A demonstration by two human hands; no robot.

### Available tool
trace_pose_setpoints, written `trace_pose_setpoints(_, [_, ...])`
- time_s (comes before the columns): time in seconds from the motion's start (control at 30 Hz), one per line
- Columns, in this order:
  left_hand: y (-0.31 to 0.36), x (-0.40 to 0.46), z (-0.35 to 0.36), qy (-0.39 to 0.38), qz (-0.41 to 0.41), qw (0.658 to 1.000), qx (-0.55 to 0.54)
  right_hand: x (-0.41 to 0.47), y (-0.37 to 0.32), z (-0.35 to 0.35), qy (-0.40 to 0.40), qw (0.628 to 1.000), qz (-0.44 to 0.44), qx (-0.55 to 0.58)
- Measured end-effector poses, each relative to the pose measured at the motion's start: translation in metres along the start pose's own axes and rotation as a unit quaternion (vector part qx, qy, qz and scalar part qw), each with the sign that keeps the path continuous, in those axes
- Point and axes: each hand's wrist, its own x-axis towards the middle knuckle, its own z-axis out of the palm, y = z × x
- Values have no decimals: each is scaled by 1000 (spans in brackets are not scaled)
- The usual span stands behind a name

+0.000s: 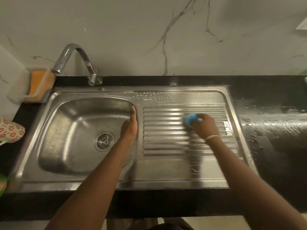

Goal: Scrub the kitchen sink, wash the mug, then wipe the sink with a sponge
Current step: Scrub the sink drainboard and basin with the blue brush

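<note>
The right hand [205,126] grips a blue scrubber [191,120] on the sink's [99,183] ribbed drainboard [166,145]. The left hand [130,128] rests flat on the basin edge, fingers together. The mug [11,130] lies at the left on the worktop [274,97]. Soapy steel is slippery, so the scrubber may skid away.

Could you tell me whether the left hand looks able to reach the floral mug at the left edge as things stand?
Probably yes. The left hand rests open on the basin's right rim, holding nothing, and only the bare basin lies between it and the floral mug.
</note>
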Motion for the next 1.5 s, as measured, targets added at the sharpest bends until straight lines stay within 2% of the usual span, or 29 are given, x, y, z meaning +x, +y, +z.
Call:
trace_pose_setpoints(0.1, [5,7,2,16,-8,999,28,9,59,-62,85,989,105,-52])
trace_pose_setpoints(0.17, [2,9,-1,14,-7,1000,7,12,62,-67,104,983,130,-81])
trace_pose_setpoints(0.27, [-1,11,-4,-15,-6,1000,-21,7,11,-16,51,989,53,-125])
trace_pose_setpoints(0.43, [-6,15,-8,-21,-33,991,-132,-40,-120,96,-58,990,-126,-32])
trace_pose_setpoints(0.57, [-6,32,-10,-4,-53,985,-164,-44,-158,114,-131,980,-148,-6])
trace_pose_setpoints(0.67, [5,33,-5,17,-63,988,-137,-23,-122,86,-119,986,-110,25])
trace_pose_setpoints(0.83, [26,25,9,16,-39,994,-104,9,-1,-10,15,999,24,39])
trace_pose_setpoints(0.93, [28,34,11,27,-68,985,-155,18,55,-68,104,987,117,-33])
trace_pose_setpoints(1.0, [30,38,10,36,-74,985,-155,30,61,-78,121,980,141,-75])
trace_pose_setpoints(1.1, [29,36,9,44,-56,984,-165,41,15,-35,83,986,86,-118])
trace_pose_setpoints(1.23, [17,45,6,33,-46,980,-190,13,-85,68,-30,989,-101,-104])
trace_pose_setpoints(1.37, [6,64,3,53,-73,974,-207,-16,-169,110,-131,983,-131,7])
trace_pose_setpoints(1.43, [5,67,1,57,-87,973,-204,-8,-160,106,-144,980,-133,31])
trace_pose_setpoints(1.5, [13,55,3,45,-81,977,-193,1,-124,83,-116,986,-110,54])
